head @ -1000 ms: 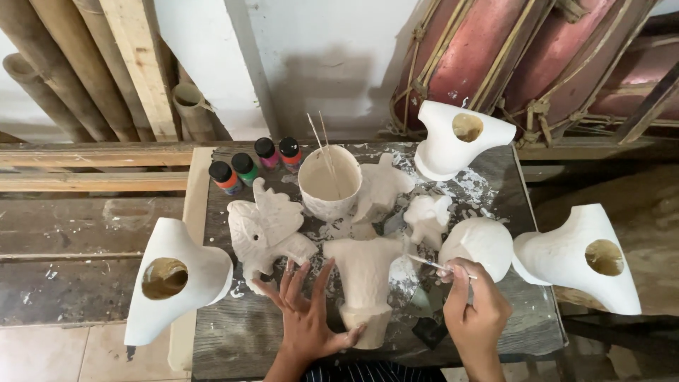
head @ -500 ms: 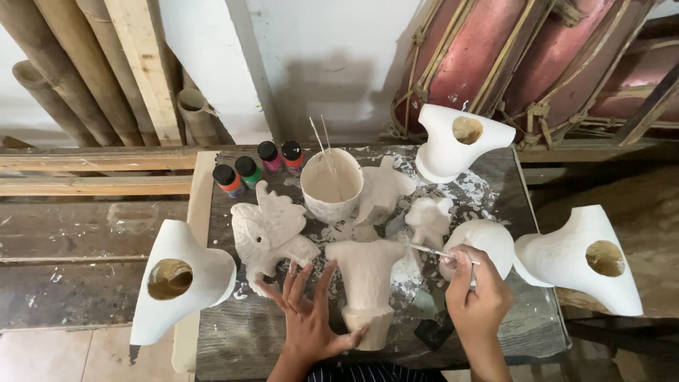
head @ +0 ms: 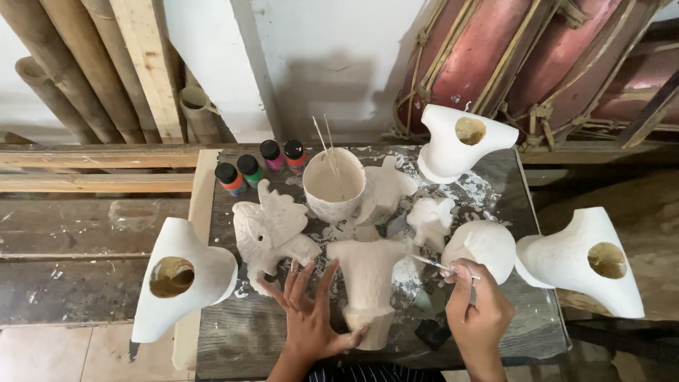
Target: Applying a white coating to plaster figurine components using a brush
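My left hand (head: pixel 310 315) lies flat on the table with fingers spread, its thumb against the base of a white carved figure (head: pixel 368 279) lying in front of me. My right hand (head: pixel 477 308) pinches a thin paintbrush (head: pixel 433 263) whose tip points left over the white-splashed tabletop beside that figure. A rounded white piece (head: pixel 484 244) sits just above my right hand. A white elephant carving (head: pixel 272 230) stands above my left fingers.
A white cup (head: pixel 332 187) holding thin sticks stands mid-table, with several small paint bottles (head: pixel 258 170) to its left. Three large white hollow shapes sit at the left (head: pixel 180 276), back right (head: pixel 460 145) and right (head: pixel 587 262). Bamboo poles and red drums stand behind.
My right hand has shifted slightly left and lifted the brush toward the lying figure. My left hand stays spread on the table.
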